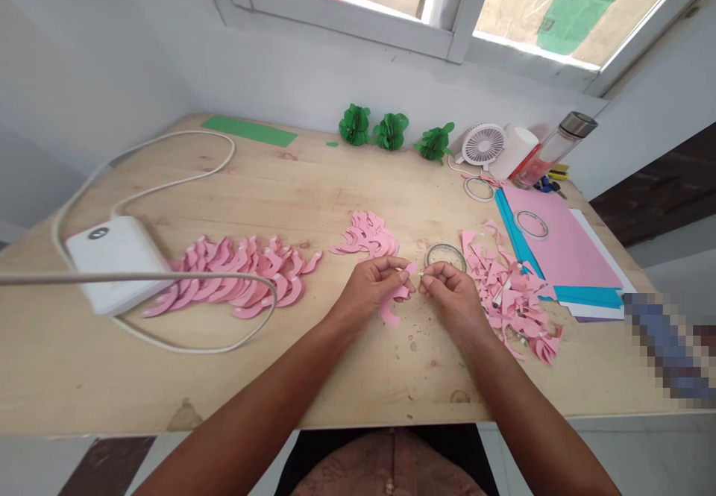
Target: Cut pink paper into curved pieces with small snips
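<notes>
- Cable (139, 183), thick and white, loops over the left of your wooden table (83, 377) and crosses the near part of a long row of curved pink paper strips (240, 280), beside a white box (115, 265).
- Smaller heap of the same pink strips (366, 235) lies just past your hands, and a clear tape roll (445, 256) sits just beyond your right hand.
- Pink paper scraps (506, 294) are piled to the right of your hands, near a pink sheet (559, 235) that rests on blue and white sheets, with a tape ring (531, 224) on top.
- Three green paper balls (390, 130), a green paper strip (249, 130), a small white fan (484, 144), a white cylinder (514, 153) and a glass bottle (553, 151) stand along the back of the table.
- Nothing stands between your hands and the pink curved strip (393, 302), which hangs in front of you, near the middle of the table.
- Strip looks thin, matte and curled, with its lower end drooping toward the table.
- Your left hand (369, 294) is closed, pinching the strip between its fingers.
- Your right hand (454, 302) is also closed, its fingertips (428, 280) pinched on a small white bit, too small to identify.
</notes>
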Demonstrator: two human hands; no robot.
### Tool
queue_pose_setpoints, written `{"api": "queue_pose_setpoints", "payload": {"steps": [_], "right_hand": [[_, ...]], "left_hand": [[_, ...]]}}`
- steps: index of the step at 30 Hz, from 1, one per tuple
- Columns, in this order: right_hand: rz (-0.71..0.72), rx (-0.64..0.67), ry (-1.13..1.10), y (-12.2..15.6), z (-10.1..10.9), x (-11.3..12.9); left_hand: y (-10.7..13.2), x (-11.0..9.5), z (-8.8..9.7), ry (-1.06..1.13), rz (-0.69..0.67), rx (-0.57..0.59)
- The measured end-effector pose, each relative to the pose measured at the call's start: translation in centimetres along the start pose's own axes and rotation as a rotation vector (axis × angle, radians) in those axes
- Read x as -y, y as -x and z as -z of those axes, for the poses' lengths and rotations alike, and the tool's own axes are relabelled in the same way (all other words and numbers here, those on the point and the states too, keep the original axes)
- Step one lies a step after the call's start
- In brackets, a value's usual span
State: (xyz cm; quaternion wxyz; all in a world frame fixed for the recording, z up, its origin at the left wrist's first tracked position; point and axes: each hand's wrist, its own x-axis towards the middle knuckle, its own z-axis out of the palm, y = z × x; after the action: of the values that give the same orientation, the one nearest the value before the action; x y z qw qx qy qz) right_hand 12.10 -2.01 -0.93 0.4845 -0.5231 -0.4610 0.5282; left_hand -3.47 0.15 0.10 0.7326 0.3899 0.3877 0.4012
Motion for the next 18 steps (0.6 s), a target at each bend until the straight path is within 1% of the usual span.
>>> {"api": "queue_pose_setpoints", "payload": {"steps": [4, 7, 10, 14, 18], "right_hand": [[0.013, -0.004, 0.033, 0.03, 0.02, 0.08], [0.027, -0.004, 0.043, 0.07, -0.01, 0.16], [0.041, -0.002, 0.039, 0.09, -0.05, 0.17], [0.05, -0.009, 0.048, 0.08, -0.05, 0.03], [0.048, -0.027, 0.078, 0.09, -0.07, -0.07]], "left_hand": [[0.07, -0.2, -0.18, -0.041, -0.032, -0.029], [0.16, -0.26, -0.31, -0.06, -0.02, -0.036], [0.29, -0.26, -0.4, -0.135, -0.009, -0.052], [0.39, -0.24, -0.53, -0.219, -0.074, -0.065], [0.28, -0.04, -0.68, -0.18, -0.099, -0.117]]}}
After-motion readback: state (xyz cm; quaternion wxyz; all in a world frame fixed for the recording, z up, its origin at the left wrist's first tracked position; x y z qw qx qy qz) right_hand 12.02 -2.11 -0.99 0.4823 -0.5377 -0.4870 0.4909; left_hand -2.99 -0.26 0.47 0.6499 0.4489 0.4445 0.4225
